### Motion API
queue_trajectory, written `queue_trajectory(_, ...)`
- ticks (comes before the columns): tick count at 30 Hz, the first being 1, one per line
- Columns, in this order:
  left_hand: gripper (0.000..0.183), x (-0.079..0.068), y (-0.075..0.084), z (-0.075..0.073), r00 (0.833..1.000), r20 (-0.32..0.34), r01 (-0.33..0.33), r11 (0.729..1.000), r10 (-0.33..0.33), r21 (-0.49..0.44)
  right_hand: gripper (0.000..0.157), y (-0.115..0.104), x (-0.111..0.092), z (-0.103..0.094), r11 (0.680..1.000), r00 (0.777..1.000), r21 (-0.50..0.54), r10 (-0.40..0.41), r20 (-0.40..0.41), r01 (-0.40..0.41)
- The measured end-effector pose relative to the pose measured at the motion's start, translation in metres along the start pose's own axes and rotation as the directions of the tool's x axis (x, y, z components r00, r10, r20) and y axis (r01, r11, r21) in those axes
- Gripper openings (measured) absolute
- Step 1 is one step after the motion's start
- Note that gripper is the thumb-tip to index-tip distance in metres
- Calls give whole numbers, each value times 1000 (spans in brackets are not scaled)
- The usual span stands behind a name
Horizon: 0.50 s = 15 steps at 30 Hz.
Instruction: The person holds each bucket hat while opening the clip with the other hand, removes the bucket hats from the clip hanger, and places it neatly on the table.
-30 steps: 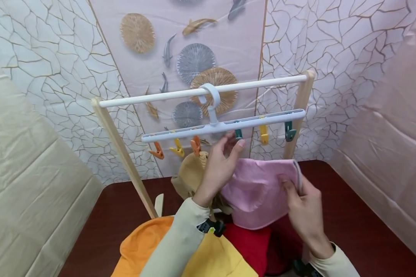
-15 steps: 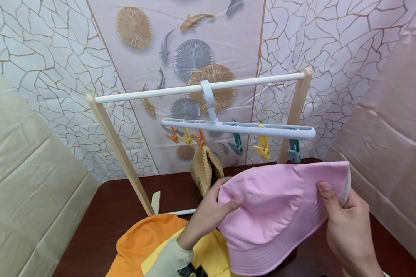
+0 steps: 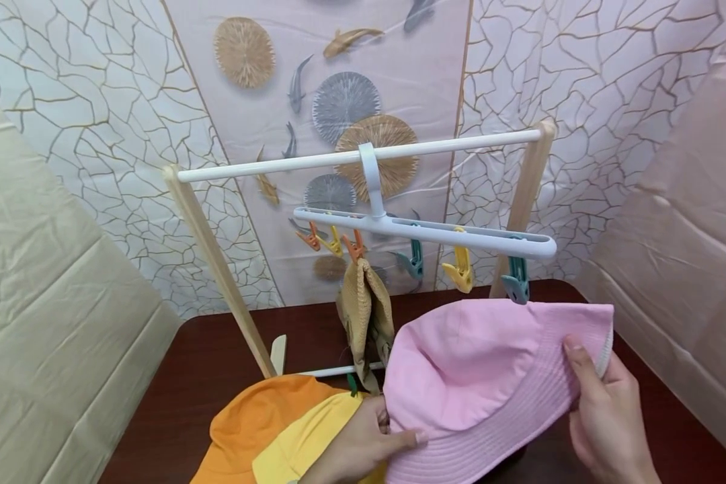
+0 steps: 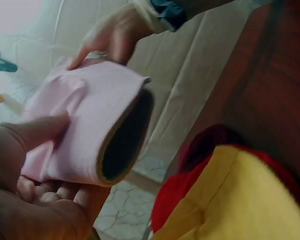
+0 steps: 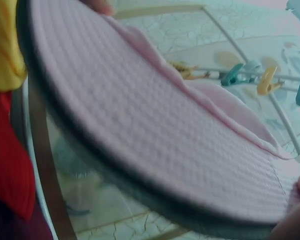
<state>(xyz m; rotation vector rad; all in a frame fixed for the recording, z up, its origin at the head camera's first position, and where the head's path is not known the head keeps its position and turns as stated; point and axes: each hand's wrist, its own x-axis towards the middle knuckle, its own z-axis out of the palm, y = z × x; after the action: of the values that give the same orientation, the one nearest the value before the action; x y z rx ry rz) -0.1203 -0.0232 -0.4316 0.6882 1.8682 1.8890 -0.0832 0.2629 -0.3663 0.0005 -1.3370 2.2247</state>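
Observation:
A pink bucket hat (image 3: 460, 370) is held between both hands, its stitched brim (image 5: 155, 125) toward me. My left hand (image 3: 363, 440) pinches its left side, thumb on the outside and fingers behind, as the left wrist view shows. At the brim's right end my right hand (image 3: 608, 410) grips the edge with the thumb in front. Just above the hat hangs a pale blue hanger (image 3: 423, 232) with orange, yellow and green clips. A tan hat (image 3: 363, 316) dangles from an orange clip (image 3: 353, 246). The right green clip (image 3: 516, 279) is close above the pink hat.
A wooden stand with a white rod (image 3: 278, 165) carries the hanger. On the dark red table (image 3: 151, 410) lie an orange hat (image 3: 260, 423), a yellow hat (image 3: 305, 430) and a red cloth item (image 4: 172, 195). Fabric walls (image 3: 54, 323) enclose the table.
My left hand has left the hanger's clips and come down to the pink hat's side. The hat has moved right and toward me. The hanger has swung, its right end nearer.

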Motion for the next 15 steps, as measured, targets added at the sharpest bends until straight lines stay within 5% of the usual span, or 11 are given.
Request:
queue_trajectory(5, 24, -6, 2, -10, 999, -52, -10, 999, 12, 36, 25, -5, 7, -15, 955, 994, -280, 106, 20, -96)
queue_trajectory(7, 25, -10, 2, -13, 998, -69, -1, 999, 5, 54, 22, -6, 11, -24, 889, 984, -436, 172, 42, -136)
queue_trajectory(12, 37, -16, -3, -17, 999, -37, 35, 999, -34, 36, 20, 0, 22, -43, 652, 958, -739, 285, 30, -170)
queue_trajectory(13, 42, -17, -4, -18, 999, -15, 48, 998, -48, 27, 21, 3, 23, -46, 626, 954, -759, 300, 22, -180)
queue_trajectory(15, 53, -18, -7, -19, 995, 38, 96, 995, -96, 15, 21, 10, 26, -49, 634, 946, -747, 325, 19, -203)
